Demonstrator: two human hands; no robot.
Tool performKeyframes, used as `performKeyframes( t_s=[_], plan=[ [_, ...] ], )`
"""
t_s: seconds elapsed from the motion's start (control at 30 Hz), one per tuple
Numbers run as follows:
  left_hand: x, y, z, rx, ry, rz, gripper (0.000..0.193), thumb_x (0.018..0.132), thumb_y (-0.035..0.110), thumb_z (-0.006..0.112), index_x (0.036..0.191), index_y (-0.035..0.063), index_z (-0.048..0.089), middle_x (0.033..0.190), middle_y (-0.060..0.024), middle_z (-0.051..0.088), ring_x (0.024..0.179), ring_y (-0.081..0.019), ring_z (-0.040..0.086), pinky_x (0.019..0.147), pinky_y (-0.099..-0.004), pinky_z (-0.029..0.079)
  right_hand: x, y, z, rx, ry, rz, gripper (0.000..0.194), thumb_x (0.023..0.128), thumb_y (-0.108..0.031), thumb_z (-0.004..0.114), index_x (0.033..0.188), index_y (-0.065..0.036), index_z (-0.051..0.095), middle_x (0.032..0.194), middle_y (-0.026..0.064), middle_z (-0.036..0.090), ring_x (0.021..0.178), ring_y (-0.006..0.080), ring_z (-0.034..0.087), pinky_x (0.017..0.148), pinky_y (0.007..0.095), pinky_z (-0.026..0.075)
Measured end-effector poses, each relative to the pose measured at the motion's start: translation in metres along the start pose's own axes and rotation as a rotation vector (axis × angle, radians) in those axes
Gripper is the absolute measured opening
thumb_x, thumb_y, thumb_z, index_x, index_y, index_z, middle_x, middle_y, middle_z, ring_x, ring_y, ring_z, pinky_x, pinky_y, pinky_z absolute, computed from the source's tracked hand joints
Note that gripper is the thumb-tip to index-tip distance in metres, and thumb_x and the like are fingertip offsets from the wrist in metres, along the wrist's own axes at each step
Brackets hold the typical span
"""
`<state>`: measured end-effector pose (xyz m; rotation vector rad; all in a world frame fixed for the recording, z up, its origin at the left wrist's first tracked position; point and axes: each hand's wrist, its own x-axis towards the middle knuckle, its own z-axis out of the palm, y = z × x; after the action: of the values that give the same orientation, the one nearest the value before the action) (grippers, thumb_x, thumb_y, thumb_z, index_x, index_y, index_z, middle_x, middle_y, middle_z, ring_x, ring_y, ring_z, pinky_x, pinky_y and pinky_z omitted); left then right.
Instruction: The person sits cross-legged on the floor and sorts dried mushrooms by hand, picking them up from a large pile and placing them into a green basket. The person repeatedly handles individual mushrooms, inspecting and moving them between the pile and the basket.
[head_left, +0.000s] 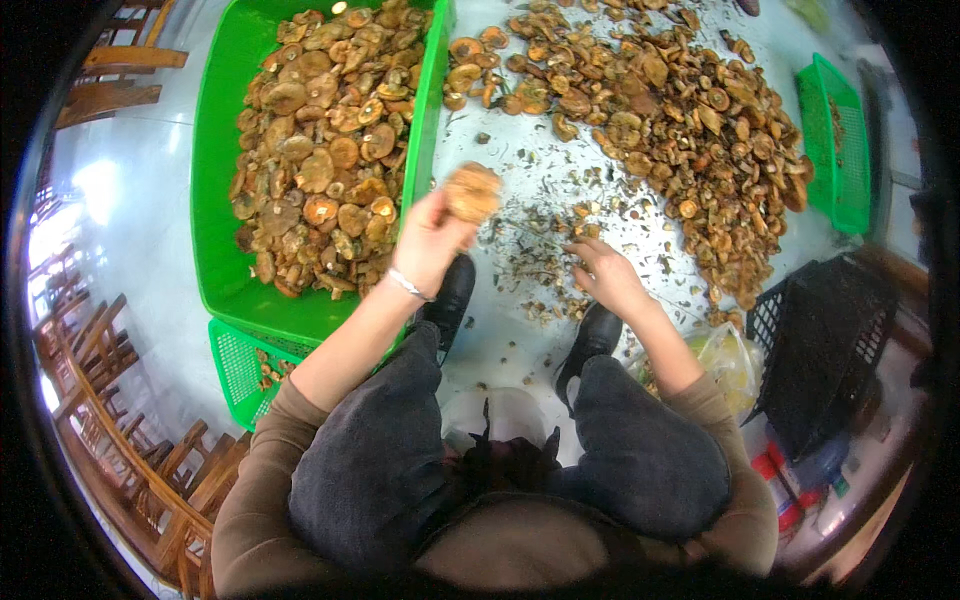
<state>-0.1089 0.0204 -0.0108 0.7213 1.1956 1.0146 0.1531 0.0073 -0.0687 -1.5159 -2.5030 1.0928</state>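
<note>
A brown mushroom cap (472, 193), slightly blurred, is gripped in my left hand (431, 240) beside the right wall of a large green plastic tub (251, 300). The tub holds a deep heap of brown mushrooms (315, 172). My right hand (611, 277) hovers over dark trimmings and dirt (532, 255) scattered on the floor between my shoes. Its thumb and fingers are bent and a little apart, with nothing visible between them. Beyond it spreads a big pile of loose mushrooms (675, 120), lying directly on the pale floor.
A green perforated basket (240, 379) with small pieces touches the tub's near end. Another green basket (847, 150) stands at far right. By my right forearm are a clear plastic bag (731, 364) and a black crate (821, 352). Wooden chairs (150, 465) line the left.
</note>
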Motion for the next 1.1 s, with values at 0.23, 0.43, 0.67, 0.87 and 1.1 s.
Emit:
performKeyframes(
  t_s=[0.23, 0.43, 0.67, 0.87, 1.1],
  plan=[
    [-0.017, 0.041, -0.095, -1.022, 0.225, -0.066, 0.031, 0.083, 0.015, 0.051, 0.111, 0.004, 0.048, 0.075, -0.0007, 0.047, 0.065, -0.0098, 0.044, 0.056, -0.0202, 0.04, -0.004, 0.003, -0.002, 0.1, -0.114, -0.023, 0.026, 0.075, -0.012, 0.053, 0.101, -0.005, 0.053, 0.092, 0.0148, 0.057, 0.081, 0.0318, 0.056, 0.071, 0.0392, 0.046],
    [-0.003, 0.033, -0.031, -1.222, 0.025, -0.324, 0.04, 0.086, 0.028, 0.046, 0.112, -0.0019, 0.046, 0.101, -0.0182, 0.05, 0.09, -0.026, 0.051, 0.08, -0.0333, 0.046, -0.003, -0.002, -0.001, 0.093, -0.174, 0.028, 0.025, 0.075, -0.011, 0.052, 0.098, -0.003, 0.055, 0.09, 0.0147, 0.057, 0.082, 0.0321, 0.056, 0.073, 0.0389, 0.045],
    [-0.003, 0.022, -0.015, -1.139, -0.273, -0.368, 0.054, 0.09, 0.045, 0.028, 0.124, 0.004, 0.036, 0.125, -0.0155, 0.04, 0.112, -0.0259, 0.042, 0.092, -0.0401, 0.037, -0.002, -0.008, -0.005, 0.091, -0.185, -0.02, 0.024, 0.075, -0.009, 0.052, 0.098, -0.002, 0.056, 0.088, 0.0161, 0.058, 0.081, 0.032, 0.056, 0.073, 0.0377, 0.046],
    [-0.009, 0.023, -0.015, -1.08, -0.189, -0.376, 0.057, 0.088, 0.049, 0.027, 0.128, 0.0091, 0.033, 0.129, -0.0118, 0.037, 0.118, -0.0253, 0.035, 0.099, -0.0419, 0.027, -0.001, -0.01, 0.0, 0.085, -0.197, -0.026, 0.024, 0.075, -0.009, 0.051, 0.097, -0.003, 0.056, 0.091, 0.0158, 0.058, 0.082, 0.031, 0.057, 0.074, 0.0372, 0.046],
    [-0.002, 0.012, -0.038, -1.129, -0.13, -0.302, 0.036, 0.082, 0.023, 0.05, 0.111, 0.0012, 0.047, 0.111, -0.0151, 0.05, 0.102, -0.0267, 0.049, 0.088, -0.0377, 0.042, -0.005, 0.003, 0.009, 0.113, -0.199, -0.027, 0.025, 0.072, -0.005, 0.048, 0.096, -0.006, 0.057, 0.083, 0.0116, 0.06, 0.077, 0.0297, 0.058, 0.068, 0.0385, 0.047]
  ],
)
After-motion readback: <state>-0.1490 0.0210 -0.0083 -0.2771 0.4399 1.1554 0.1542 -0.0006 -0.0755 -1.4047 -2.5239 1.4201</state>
